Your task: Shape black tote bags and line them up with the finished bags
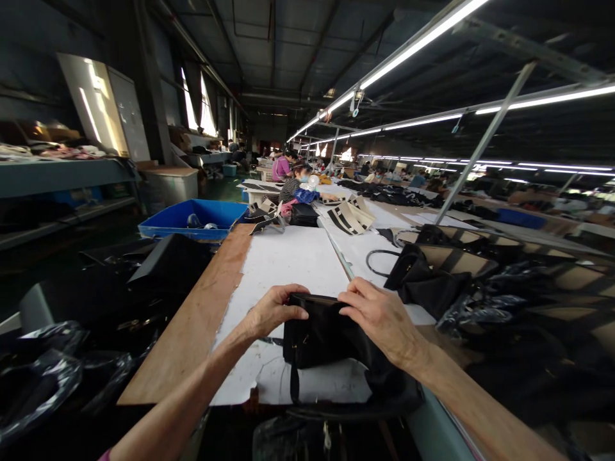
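A black bag (319, 336) is held up over the near end of the white-covered table, its upper edge toward the far side. My left hand (281, 307) pinches the left corner of that edge between thumb and fingers. On the right, my right hand (379, 317) grips the same edge with thumb and fingertips. A narrow black strap hangs from the bag's left side, and small metal fittings show near it. The bag's lower right part sags toward the table's near edge, where dark material hides its outline.
A blue bin (192, 218) stands left of the table (293, 256). Black bags with clear plastic (432, 275) are piled on the right, and more dark bags (110, 320) lie at left. Cut striped pieces (348, 218) lie ahead, near a person in purple (281, 168).
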{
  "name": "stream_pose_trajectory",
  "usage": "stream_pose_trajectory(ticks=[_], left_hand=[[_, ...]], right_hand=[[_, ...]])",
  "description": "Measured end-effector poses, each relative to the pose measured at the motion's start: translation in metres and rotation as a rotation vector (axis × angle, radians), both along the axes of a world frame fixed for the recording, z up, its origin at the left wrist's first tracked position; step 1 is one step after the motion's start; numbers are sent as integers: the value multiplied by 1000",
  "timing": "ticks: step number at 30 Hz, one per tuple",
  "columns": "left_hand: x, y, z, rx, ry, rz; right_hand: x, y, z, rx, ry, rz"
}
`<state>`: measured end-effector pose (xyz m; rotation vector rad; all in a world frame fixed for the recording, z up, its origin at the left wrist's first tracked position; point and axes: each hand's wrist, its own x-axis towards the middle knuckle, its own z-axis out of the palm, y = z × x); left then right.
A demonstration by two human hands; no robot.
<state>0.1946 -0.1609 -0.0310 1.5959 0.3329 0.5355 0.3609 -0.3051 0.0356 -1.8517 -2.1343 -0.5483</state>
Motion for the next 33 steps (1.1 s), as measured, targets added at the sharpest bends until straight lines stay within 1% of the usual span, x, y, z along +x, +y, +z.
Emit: stream_pose_trajectory(ticks=[3,6,8,12,14,16,18,20,22,24,26,28,29,33], left_hand=[[3,1,0,-37,-1,-23],[4,-5,3,7,19,3],[4,-14,7,103,77,74],[1,-37,11,352,197,309],[1,-44,12,402,204,369],[2,-47,12,405,194,382],[5,-48,12,417,202,396],[9,-50,12,454,219,434],[13,-51,10,498,229,490],[17,-53,7,527,231,533],[19,-53,4,539,225,541],[19,-51,3,527,210,515],[19,-49,3,513,200,492],[14,-39,4,426,121,323]], right_hand=[[-1,-2,-2,18,-190,29],[5,1,0,18,-360,67],[11,6,1,25,-433,101],[15,9,4,17,-526,162],[9,6,5,-1,-533,144],[-1,-1,5,-16,-511,84],[-11,-7,3,-22,-471,-16],[-20,-13,-2,-12,-430,-124],[-27,-18,-10,5,-384,-199],[-32,-22,-18,-10,-329,-189],[-36,-25,-25,-67,-269,-125],[-36,-27,-26,-114,-195,-88],[-34,-28,-26,-124,-139,-102],[-19,-25,-14,-104,212,-273]])
